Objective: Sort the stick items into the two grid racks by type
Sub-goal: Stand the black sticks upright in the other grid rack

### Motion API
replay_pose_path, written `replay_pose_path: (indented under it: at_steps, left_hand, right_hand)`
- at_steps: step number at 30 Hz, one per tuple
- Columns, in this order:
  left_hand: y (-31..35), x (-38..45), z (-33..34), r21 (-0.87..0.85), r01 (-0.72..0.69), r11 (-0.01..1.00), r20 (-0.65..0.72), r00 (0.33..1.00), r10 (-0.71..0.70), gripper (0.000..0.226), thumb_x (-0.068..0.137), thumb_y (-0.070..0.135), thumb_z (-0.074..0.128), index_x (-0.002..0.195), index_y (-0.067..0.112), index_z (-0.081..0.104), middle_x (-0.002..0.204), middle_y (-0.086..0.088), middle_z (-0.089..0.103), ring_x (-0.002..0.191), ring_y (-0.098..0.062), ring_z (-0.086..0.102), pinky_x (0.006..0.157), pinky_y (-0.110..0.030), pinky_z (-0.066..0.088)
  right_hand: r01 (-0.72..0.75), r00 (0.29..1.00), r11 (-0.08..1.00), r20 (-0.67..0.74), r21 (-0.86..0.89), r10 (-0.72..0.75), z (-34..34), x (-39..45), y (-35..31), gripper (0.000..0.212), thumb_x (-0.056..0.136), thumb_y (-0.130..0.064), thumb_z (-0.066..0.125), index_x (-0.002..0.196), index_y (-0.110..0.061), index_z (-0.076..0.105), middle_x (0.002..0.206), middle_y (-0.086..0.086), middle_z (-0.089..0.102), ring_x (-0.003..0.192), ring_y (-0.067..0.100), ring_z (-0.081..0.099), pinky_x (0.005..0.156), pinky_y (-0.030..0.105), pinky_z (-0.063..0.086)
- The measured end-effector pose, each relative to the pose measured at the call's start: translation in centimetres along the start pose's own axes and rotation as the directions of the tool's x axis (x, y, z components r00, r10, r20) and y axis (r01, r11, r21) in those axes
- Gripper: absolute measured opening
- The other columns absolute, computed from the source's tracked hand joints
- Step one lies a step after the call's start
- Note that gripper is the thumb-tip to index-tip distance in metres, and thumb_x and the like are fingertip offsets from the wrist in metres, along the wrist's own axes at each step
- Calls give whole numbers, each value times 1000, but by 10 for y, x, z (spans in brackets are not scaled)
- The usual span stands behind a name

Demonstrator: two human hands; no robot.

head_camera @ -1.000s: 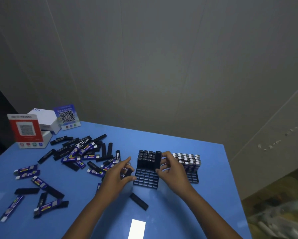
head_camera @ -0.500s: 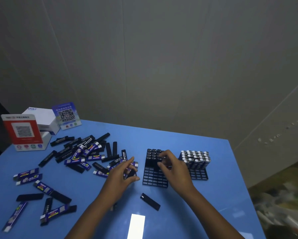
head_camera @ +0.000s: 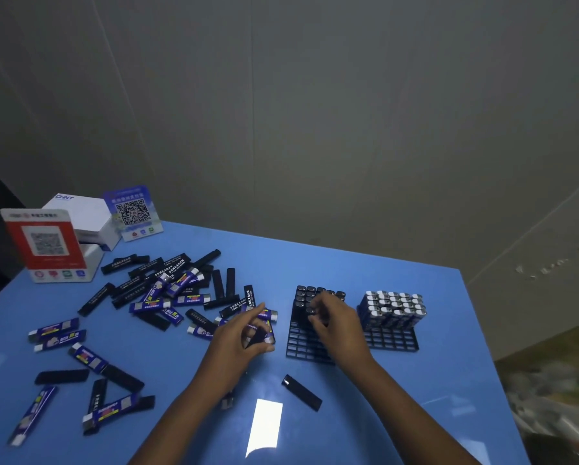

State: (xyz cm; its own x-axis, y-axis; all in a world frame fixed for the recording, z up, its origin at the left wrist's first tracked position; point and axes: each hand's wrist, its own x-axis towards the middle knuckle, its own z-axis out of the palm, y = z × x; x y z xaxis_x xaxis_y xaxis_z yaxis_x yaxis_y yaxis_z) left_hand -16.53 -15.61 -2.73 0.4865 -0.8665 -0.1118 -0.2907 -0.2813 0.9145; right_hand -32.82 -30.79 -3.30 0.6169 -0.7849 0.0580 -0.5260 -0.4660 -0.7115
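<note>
Black stick (head_camera: 257, 335) pinched in left hand (head_camera: 237, 344), just left of black-stick rack (head_camera: 309, 347). Right hand (head_camera: 336, 325), fingers curled, over standing black sticks (head_camera: 315, 295); grip unclear. Blue sticks fill second rack (head_camera: 393, 340). Risk, by my reckoning: curled fingers nudge upright row, topple it; loose pile (head_camera: 167, 290) invites wrong-type pick.

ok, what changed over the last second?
The right hand let go of the black stick it was slotting into the left rack; that stick now stands with the others, and the fingers rest on the stick tops. The left hand took a grip on a black stick at the pile's edge. Unchanged: right rack, loose stick near the table's front.
</note>
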Motion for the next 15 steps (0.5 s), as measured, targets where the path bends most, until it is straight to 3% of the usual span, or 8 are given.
replay_pose_path:
  at_steps: [10,15]
  left_hand:
    - [-6,3,-10,-49,20,999,-21,1000,-21,73,73,3,82,129,39,52,91,16,66,72,2,55,72,-12,48]
    - [-6,3,-12,-64,27,998,-28,999,-29,72,73,3,83,130,36,55,91,12,67,72,1,54,71,-14,48]
  right_hand:
    - [33,998,992,57,-123,-26,12,9,-7,19,91,-11,67,91,-22,51,92,-7,61,80,11,57,71,27,47]
    - [91,993,973,95,-214,-72,13,8,-6,19,91,-12,65,87,-21,49,91,-3,62,83,18,58,68,33,47]
